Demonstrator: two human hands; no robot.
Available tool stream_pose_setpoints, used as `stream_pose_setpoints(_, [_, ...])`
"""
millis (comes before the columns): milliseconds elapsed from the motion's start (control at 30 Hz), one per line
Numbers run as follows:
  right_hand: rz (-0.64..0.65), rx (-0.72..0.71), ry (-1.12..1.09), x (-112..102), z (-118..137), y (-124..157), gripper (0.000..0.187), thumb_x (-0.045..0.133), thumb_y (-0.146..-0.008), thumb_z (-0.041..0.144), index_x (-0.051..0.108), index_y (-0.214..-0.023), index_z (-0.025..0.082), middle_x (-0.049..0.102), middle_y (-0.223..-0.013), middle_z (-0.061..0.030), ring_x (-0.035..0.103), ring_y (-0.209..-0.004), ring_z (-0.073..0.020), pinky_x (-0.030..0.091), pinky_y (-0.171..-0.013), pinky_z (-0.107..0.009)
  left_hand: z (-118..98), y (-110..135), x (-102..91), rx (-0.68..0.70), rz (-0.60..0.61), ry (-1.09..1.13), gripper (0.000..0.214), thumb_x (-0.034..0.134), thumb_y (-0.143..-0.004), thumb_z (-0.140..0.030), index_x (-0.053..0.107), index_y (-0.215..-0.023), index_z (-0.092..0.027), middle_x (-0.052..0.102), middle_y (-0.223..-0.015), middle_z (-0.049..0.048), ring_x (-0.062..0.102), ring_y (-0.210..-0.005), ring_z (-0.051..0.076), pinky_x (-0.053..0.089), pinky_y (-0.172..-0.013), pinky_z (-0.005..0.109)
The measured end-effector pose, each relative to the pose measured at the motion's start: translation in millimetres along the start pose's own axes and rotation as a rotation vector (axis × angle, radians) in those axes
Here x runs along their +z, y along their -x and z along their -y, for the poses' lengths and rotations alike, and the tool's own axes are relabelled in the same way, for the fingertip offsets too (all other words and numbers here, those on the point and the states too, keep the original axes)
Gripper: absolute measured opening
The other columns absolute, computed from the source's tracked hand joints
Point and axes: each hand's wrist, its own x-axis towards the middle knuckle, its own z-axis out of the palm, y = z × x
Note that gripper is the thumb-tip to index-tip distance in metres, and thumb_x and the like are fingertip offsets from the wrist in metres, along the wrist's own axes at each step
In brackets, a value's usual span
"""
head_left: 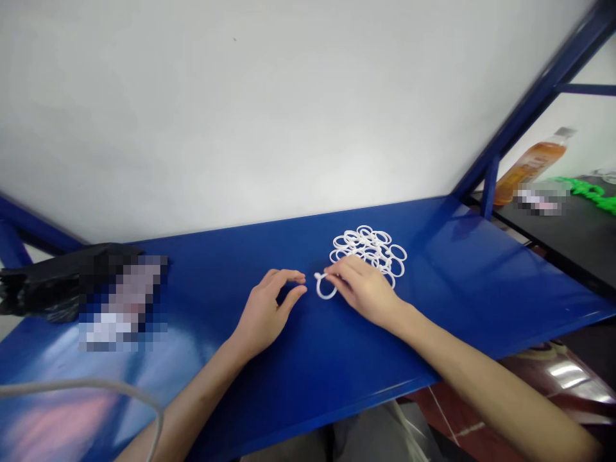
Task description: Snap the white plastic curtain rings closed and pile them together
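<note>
A pile of several white plastic rings (373, 249) lies on the blue metal shelf (457, 256). My right hand (363, 289) rests beside the pile, its fingertips pinched on a single white ring (325, 289) that lies on the shelf. My left hand (269, 311) lies on the shelf just left of that ring, fingers curled with thumb and forefinger a little apart, holding nothing.
A black plastic bag (52, 282) sits at the shelf's left end. A grey cable (120, 391) crosses the near left corner. Blue frame posts (524, 109) rise on the right. Beyond them a black surface carries an orange bottle (529, 163) and green parts (590, 191). A white wall stands behind.
</note>
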Motion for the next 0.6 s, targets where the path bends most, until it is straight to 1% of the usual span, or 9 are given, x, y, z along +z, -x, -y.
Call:
stream_pose_setpoints(67, [-0.048, 0.104, 0.072, -9, -17, -1, 0.018, 0.05, -0.102, 0.022, 0.067, -0.104, 0.019, 0.071, -0.1, -0.0095, 0.066, -0.092, -0.0214, 0.055, -0.078, -0.034, 7, 0, -0.6, 0.015, 0.008, -0.152, 0.024, 0.055, -0.096, -0.037, 0.066, -0.112, -0.022, 0.069, -0.122, 0.0075, 0.06, -0.12, 0.025, 0.048, -0.105, 0.047])
stream_pose_setpoints(100, [-0.063, 0.159, 0.119, -15, -26, -1, 0.019, 0.05, -0.101, 0.021, 0.068, -0.105, 0.019, 0.071, -0.101, -0.0099, 0.066, -0.093, -0.0226, 0.054, -0.078, -0.035, 11, 0, -0.6, 0.009, 0.029, -0.212, 0.027, 0.055, -0.096, -0.038, 0.065, -0.114, -0.021, 0.066, -0.13, 0.0089, 0.054, -0.129, 0.027, 0.045, -0.109, 0.05])
stream_pose_setpoints(167, [-0.081, 0.255, 0.225, -25, -45, 0, 0.02, 0.05, -0.1, 0.02, 0.069, -0.107, 0.019, 0.071, -0.099, -0.0108, 0.064, -0.093, -0.0252, 0.054, -0.079, -0.038, 18, 1, -0.1, -0.02, 0.085, -0.279, 0.032, 0.053, -0.096, -0.041, 0.064, -0.118, -0.02, 0.059, -0.14, 0.0109, 0.045, -0.139, 0.03, 0.041, -0.113, 0.054])
stream_pose_setpoints(267, [-0.061, 0.336, 0.32, -35, -68, 3, 0.022, 0.05, -0.099, 0.019, 0.07, -0.107, 0.017, 0.072, -0.1, -0.0121, 0.062, -0.091, -0.0278, 0.053, -0.08, -0.042, 25, 1, 0.4, -0.022, 0.126, -0.304, 0.036, 0.05, -0.097, -0.043, 0.062, -0.122, -0.021, 0.054, -0.145, 0.0113, 0.041, -0.143, 0.03, 0.039, -0.115, 0.054])
stream_pose_setpoints(333, [-0.044, 0.346, 0.332, -36, -78, 5, 0.023, 0.05, -0.099, 0.02, 0.071, -0.107, 0.015, 0.074, -0.103, -0.0131, 0.061, -0.093, -0.0286, 0.053, -0.083, -0.044, 27, 0, -0.2, -0.007, 0.12, -0.305, 0.035, 0.05, -0.097, -0.043, 0.062, -0.122, -0.021, 0.055, -0.144, 0.0113, 0.042, -0.142, 0.029, 0.039, -0.115, 0.053])
stream_pose_setpoints(400, [-0.038, 0.33, 0.325, -32, -84, 7, 0.027, 0.048, -0.101, 0.023, 0.071, -0.112, 0.013, 0.074, -0.107, -0.0146, 0.063, -0.098, -0.0289, 0.051, -0.09, -0.047, 28, -1, -1.5, 0.005, 0.116, -0.299, 0.034, 0.051, -0.097, -0.042, 0.063, -0.121, -0.02, 0.056, -0.143, 0.0113, 0.044, -0.14, 0.028, 0.039, -0.115, 0.052])
stream_pose_setpoints(467, [-0.041, 0.329, 0.315, -26, -87, 7, 0.035, 0.047, -0.103, 0.032, 0.07, -0.119, 0.011, 0.072, -0.116, -0.0164, 0.063, -0.109, -0.03, 0.048, -0.099, -0.05, 29, -2, -2.7, 0.013, 0.121, -0.288, 0.034, 0.051, -0.097, -0.043, 0.063, -0.12, -0.021, 0.056, -0.143, 0.0108, 0.045, -0.139, 0.028, 0.039, -0.115, 0.052])
stream_pose_setpoints(500, [-0.038, 0.345, 0.314, -24, -88, 8, 0.04, 0.047, -0.103, 0.039, 0.068, -0.122, 0.011, 0.07, -0.123, -0.0173, 0.061, -0.117, -0.0314, 0.046, -0.103, -0.051, 30, -2, -3.1, 0.015, 0.126, -0.283, 0.034, 0.051, -0.097, -0.043, 0.063, -0.12, -0.021, 0.056, -0.142, 0.0104, 0.045, -0.138, 0.028, 0.039, -0.115, 0.052])
stream_pose_setpoints(600, [0.04, 0.425, 0.332, -18, -88, 8, 0.065, 0.044, -0.098, 0.062, 0.06, -0.137, 0.012, 0.057, -0.144, -0.019, 0.045, -0.139, -0.0367, 0.039, -0.112, -0.056, 34, -3, -2.8, 0.016, 0.132, -0.28, 0.034, 0.052, -0.096, -0.045, 0.063, -0.12, -0.023, 0.056, -0.143, 0.0093, 0.045, -0.138, 0.028, 0.039, -0.116, 0.052])
